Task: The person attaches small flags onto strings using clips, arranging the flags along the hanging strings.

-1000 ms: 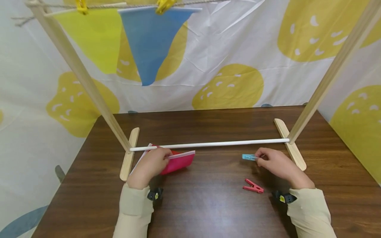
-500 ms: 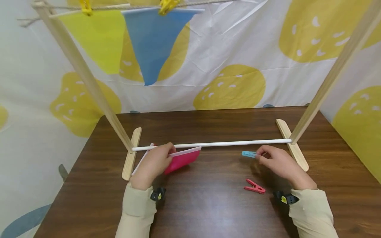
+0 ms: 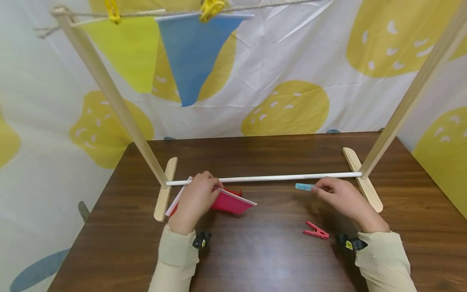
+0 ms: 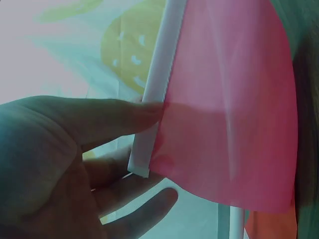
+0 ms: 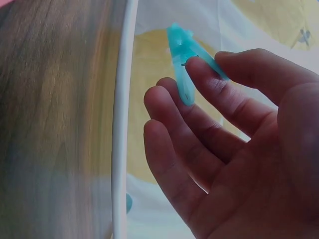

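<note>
My left hand (image 3: pixel 197 198) pinches a pink pennant (image 4: pixel 224 99) by its white top strip, with the thumb on one side and fingers behind. In the head view the pennant slants down to the right. Under that hand a red flag with a white edge (image 3: pixel 178 197) lies by the left foot of the stand, mostly covered. My right hand (image 3: pixel 341 198) pinches a light-blue clothespin (image 5: pixel 183 55) by its legs, its tip pointing left in the head view. Nearer me, a red clothespin (image 3: pixel 316 230) lies on the table.
A wooden stand straddles the table, with a left post (image 3: pixel 113 97), a right post (image 3: pixel 405 97) and a low white crossbar (image 3: pixel 273 178). Yellow clips hold a yellow pennant (image 3: pixel 125 52) and a blue pennant (image 3: pixel 197 52) on a rope (image 3: pixel 262 5). A patterned cloth hangs behind.
My left hand has shifted slightly right with the pink pennant, whose free end has swung down. My right hand has lifted the blue clothespin a little. The head view has drifted slightly.
</note>
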The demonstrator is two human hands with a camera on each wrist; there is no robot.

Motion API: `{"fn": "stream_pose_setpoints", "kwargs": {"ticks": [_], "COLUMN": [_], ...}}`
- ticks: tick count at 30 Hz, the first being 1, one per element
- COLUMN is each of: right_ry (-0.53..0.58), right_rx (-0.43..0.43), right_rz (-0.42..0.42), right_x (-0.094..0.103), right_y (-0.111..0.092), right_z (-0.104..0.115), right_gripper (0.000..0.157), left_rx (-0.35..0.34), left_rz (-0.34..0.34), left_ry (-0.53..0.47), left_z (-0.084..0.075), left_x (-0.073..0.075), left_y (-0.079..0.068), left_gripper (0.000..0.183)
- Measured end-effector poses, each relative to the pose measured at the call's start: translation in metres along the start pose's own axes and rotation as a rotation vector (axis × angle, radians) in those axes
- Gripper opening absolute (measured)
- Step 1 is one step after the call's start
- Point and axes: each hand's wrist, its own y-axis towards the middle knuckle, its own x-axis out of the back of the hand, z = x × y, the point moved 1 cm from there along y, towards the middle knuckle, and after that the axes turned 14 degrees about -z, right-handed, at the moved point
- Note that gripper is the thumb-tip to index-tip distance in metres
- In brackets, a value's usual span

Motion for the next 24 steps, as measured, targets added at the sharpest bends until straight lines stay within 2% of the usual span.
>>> {"fn": "stream_pose_setpoints", "kwargs": {"ticks": [5, 9, 16, 24], "right_ry": [-0.016, -0.031, -0.051, -0.128], "right_rx": [0.039, 0.080, 0.098, 0.211], "right_rz": [0.010, 0.018, 0.059, 0.059], "right_x": [0.000, 0.001, 0.007, 0.018], "right_y": [0.002, 0.006, 0.010, 0.014], "right_z": [0.005, 0.008, 0.017, 0.027], "right_gripper": [0.014, 0.013, 0.010, 0.004], "left_rx": [-0.017, -0.023, -0.024, -0.051], "left_rz": [-0.061, -0.082, -0.057, -0.066], "left_ry": [0.022, 0.059, 0.073, 0.073], "left_z": [-0.001, -0.003, -0.007, -0.012], "left_x": [-0.001, -0.003, -0.011, -0.009], "left_y": [-0.001, -0.001, 0.001, 0.008], "left_gripper": [0.008, 0.008, 0.006, 0.005]}}
